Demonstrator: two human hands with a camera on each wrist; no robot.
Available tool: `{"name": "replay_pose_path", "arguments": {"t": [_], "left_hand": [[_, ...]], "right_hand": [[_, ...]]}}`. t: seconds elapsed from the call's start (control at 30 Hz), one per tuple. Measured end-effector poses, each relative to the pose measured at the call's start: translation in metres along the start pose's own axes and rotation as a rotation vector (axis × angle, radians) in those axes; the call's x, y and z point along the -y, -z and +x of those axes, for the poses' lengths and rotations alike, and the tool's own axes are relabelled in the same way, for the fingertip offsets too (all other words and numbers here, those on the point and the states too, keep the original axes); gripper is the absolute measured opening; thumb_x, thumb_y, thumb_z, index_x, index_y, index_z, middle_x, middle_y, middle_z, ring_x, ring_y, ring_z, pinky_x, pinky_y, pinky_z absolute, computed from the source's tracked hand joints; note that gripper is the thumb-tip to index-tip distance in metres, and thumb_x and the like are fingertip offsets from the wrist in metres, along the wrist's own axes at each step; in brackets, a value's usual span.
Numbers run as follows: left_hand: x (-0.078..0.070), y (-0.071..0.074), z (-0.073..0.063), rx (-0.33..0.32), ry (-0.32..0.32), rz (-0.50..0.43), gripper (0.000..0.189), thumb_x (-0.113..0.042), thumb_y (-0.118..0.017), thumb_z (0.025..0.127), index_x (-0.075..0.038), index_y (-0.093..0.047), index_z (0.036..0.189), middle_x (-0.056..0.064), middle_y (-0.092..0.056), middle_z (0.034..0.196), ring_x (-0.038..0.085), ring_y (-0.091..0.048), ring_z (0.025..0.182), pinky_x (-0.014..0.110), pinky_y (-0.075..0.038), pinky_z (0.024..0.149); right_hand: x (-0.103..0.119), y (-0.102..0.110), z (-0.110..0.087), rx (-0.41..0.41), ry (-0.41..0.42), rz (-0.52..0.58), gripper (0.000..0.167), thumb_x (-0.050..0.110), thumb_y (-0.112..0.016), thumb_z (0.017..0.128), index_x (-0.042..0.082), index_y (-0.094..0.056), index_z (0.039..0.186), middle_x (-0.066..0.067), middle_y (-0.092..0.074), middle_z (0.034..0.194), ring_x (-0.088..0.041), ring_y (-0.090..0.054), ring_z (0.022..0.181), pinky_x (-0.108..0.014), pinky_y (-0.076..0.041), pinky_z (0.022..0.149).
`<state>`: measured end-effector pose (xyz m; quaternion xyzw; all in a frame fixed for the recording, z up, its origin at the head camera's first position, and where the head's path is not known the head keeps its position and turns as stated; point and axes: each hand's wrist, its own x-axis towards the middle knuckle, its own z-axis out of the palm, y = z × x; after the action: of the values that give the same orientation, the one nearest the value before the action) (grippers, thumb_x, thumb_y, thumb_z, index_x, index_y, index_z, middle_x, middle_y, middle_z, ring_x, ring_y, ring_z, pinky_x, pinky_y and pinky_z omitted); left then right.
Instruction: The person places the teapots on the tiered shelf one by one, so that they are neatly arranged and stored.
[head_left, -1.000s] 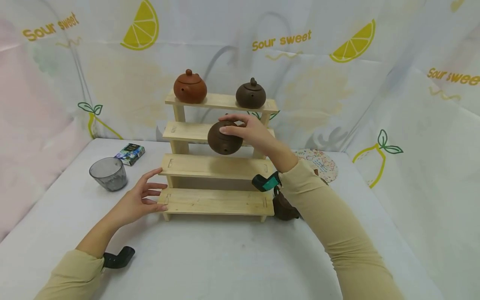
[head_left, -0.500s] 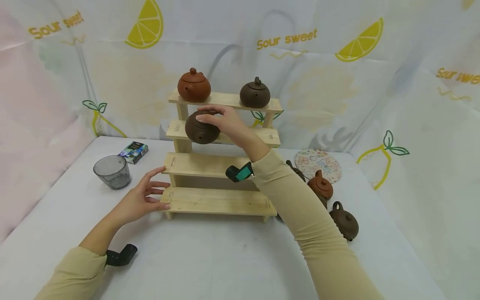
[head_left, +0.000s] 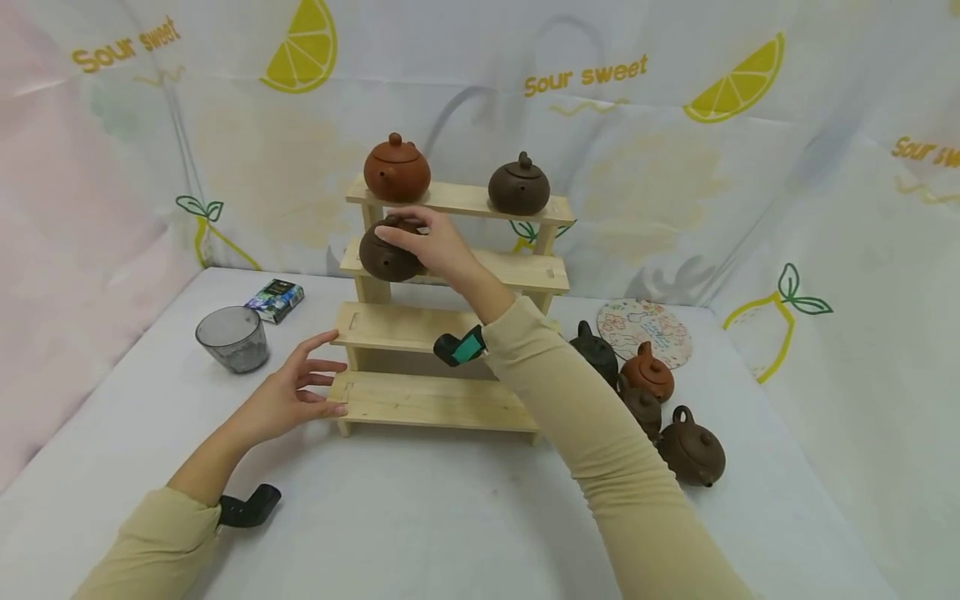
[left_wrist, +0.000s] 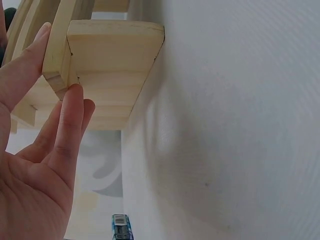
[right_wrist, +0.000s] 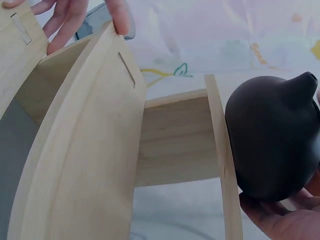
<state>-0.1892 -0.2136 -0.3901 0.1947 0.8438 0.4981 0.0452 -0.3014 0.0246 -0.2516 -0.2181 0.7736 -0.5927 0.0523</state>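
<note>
My right hand (head_left: 435, 246) grips a dark brown teapot (head_left: 390, 254) from above, over the left end of the second shelf from the top of a wooden tiered stand (head_left: 442, 400). In the right wrist view the teapot (right_wrist: 272, 135) appears dark, right against a shelf board, with fingertips under it. Whether its base bears on the board is hard to tell. My left hand (head_left: 281, 400), fingers spread, touches the left ends of the two lower shelves. The left wrist view shows its fingertips on a board's end. On the top shelf sit an orange-brown teapot (head_left: 397, 171) and a dark one (head_left: 519, 185).
Right of the stand are several more teapots, including a reddish one (head_left: 648, 375) and a brown one (head_left: 693, 450). Behind them lies a round patterned mat (head_left: 645, 333). At left stand a grey glass cup (head_left: 232, 340) and a small colourful box (head_left: 276, 300).
My right hand has carried the teapot leftward and slightly up to the shelf's left end. The teapots on the right have come out from behind my sleeve. My left hand stays at the stand.
</note>
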Motion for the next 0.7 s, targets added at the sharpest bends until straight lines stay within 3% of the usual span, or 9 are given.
{"name": "replay_pose_path", "arguments": {"t": [0.27,0.5,0.7], "left_hand": [[0.0,0.0,0.001,-0.001,0.002,-0.001,0.1,-0.017,-0.08,0.073,-0.028,-0.015,0.148,0.022,-0.052,0.125,0.036,-0.054,0.108,0.026,-0.051,0.076],[-0.001,0.0,0.002,0.004,-0.004,0.01,0.1,-0.017,-0.08,0.074,-0.027,-0.014,0.149,0.023,-0.052,0.125,0.037,-0.054,0.107,0.025,-0.051,0.076],[0.0,-0.001,0.001,0.004,-0.002,0.006,0.101,-0.017,-0.08,0.073,-0.027,-0.014,0.148,0.023,-0.052,0.125,0.037,-0.054,0.107,0.025,-0.051,0.075]], "right_hand": [[0.003,0.01,-0.013,0.091,0.045,-0.16,0.072,0.019,-0.08,0.072,0.015,-0.047,0.136,-0.003,-0.049,0.124,-0.016,-0.05,0.106,-0.026,-0.046,0.081],[0.002,0.01,-0.013,0.073,0.013,-0.146,0.072,0.019,-0.081,0.072,0.018,-0.048,0.136,0.002,-0.051,0.124,-0.017,-0.053,0.102,-0.026,-0.046,0.08],[0.0,0.008,-0.014,0.076,0.042,-0.132,0.072,0.017,-0.08,0.072,0.015,-0.047,0.136,0.001,-0.049,0.128,-0.018,-0.052,0.107,-0.025,-0.045,0.083]]}}
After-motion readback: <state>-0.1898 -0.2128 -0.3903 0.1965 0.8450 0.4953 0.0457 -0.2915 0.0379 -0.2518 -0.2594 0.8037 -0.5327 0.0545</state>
